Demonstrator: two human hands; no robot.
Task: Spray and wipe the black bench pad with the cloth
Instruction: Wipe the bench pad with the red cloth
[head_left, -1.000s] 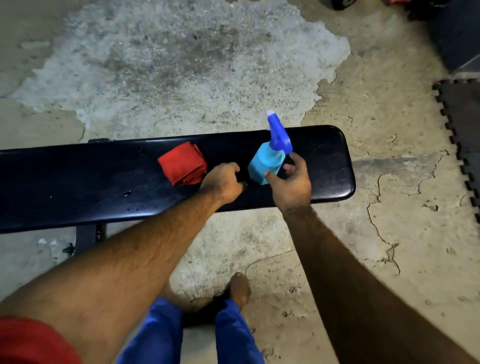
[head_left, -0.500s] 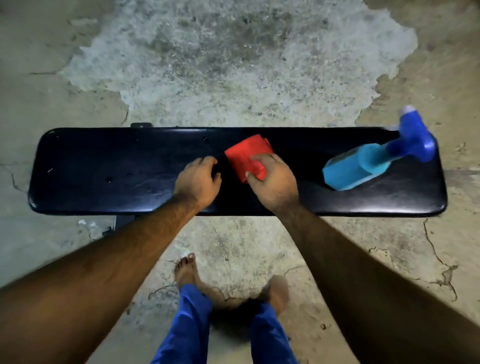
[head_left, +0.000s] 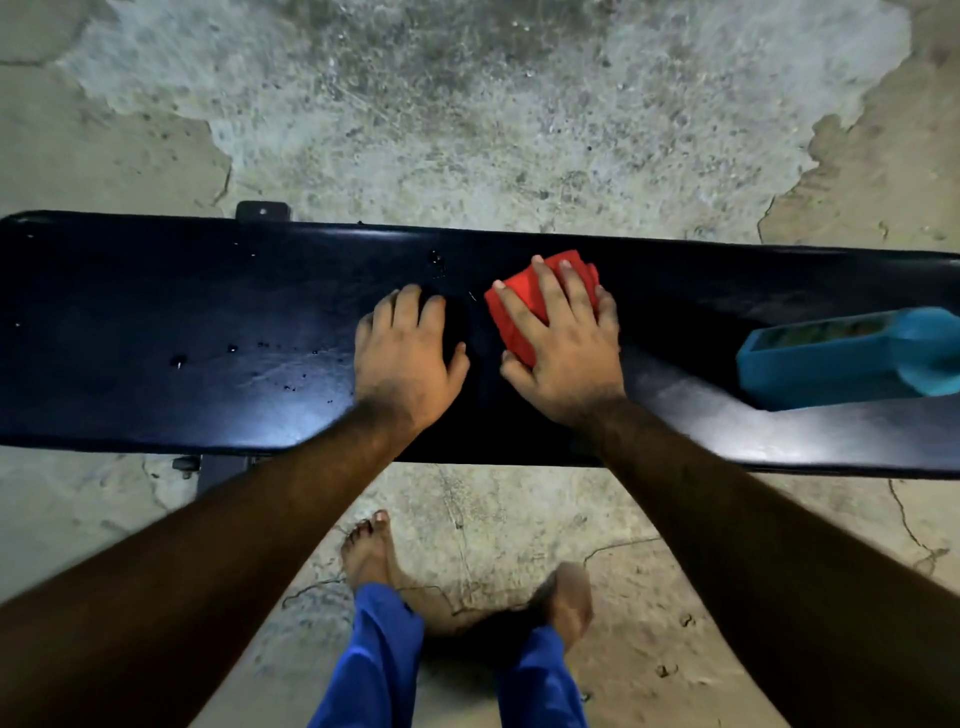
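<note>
Right hand (head_left: 563, 343) now flat on the red cloth (head_left: 519, 312) at frame centre, grip pressing it to the black tabletop (head_left: 156, 322); spray bottle (head_left: 831, 358) set down at right edge. Left hand (head_left: 405, 353) rests empty, fingers loose. Wiping starting.

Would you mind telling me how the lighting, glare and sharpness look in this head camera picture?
Head view: dim scene; bright glare streaks on the bench pad near its front edge; right foot blurred; wide-angle lens bows the pad's edges; spray bottle cut by the right border; right hand and red cloth sharp.
</note>
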